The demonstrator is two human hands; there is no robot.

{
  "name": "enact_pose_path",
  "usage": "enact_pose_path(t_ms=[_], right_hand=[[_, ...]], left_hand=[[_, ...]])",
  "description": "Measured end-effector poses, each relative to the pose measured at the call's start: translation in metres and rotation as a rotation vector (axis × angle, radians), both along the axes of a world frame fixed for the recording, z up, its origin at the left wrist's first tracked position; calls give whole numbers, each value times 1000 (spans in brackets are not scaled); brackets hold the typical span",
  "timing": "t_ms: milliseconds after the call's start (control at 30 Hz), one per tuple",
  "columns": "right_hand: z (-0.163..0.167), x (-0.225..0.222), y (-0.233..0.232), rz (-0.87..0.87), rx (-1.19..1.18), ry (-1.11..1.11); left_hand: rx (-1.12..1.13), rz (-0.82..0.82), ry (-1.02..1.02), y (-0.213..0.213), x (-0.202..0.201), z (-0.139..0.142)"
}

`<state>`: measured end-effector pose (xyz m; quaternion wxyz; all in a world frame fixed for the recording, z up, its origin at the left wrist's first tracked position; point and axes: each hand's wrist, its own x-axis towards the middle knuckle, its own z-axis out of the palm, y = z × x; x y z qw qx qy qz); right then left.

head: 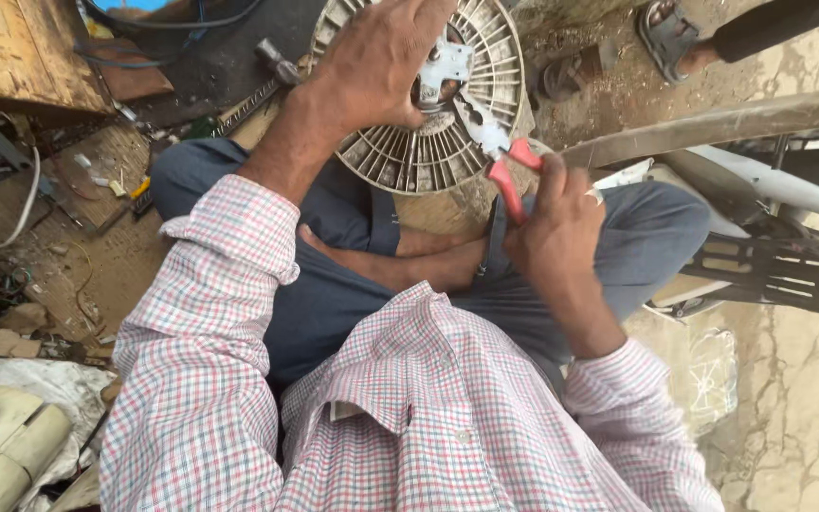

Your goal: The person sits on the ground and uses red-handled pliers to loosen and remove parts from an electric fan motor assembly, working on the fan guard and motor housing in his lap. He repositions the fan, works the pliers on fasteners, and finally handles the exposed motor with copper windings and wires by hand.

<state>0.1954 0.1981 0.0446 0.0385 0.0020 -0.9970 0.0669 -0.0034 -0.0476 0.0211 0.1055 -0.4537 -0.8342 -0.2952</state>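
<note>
1. Left hand (381, 62) pressing down with spread fingers on the round slotted fan grille (428, 104), palm flat on its upper-left part, likely for keeping it from turning or sliding while the tool is working.
2. Right hand (556, 228) closing around the red handles of the pliers (495, 156), fingers wrapped tight, thumb lying on top; holding the handles low so the metal nose is pointing up and left toward the hub.
3. Reaching with the pliers' nose to the pale metal bracket (445, 64) at the centre of the grille, touching it or just beside it; not possible to tell what exactly is being gripped there, because of blur.
4. Resting the grille on the ground just in front of the crossed legs (362, 256) in dark blue trousers, near enough for both arms to be working with bent elbows.
5. Lying further out: scrap and wires (11, 218) at the left, a dark plastic frame (779, 275) at the right, another person's sandalled foot (670, 33) at the top right, well apart from the work.
</note>
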Motion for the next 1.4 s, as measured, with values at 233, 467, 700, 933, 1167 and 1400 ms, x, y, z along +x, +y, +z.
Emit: enact_pose_path(t_ms=[233,467,700,933,1167,1400], right_hand=[[13,-36,31,193,27,-76],[27,-167,96,719,532,-107],[29,-144,96,702,281,72],[19,-17,20,218,-28,21],[15,-39,44,229,66,-129],[49,-172,88,784,477,-21]], left_hand=[[-17,-35,-71,-1,-1,3],[7,-100,15,-8,-7,17],[-25,-29,-94,0,-3,6],[23,-29,-74,0,-1,8],[3,-45,-127,-3,1,19],[-34,-138,-19,-6,-10,20]])
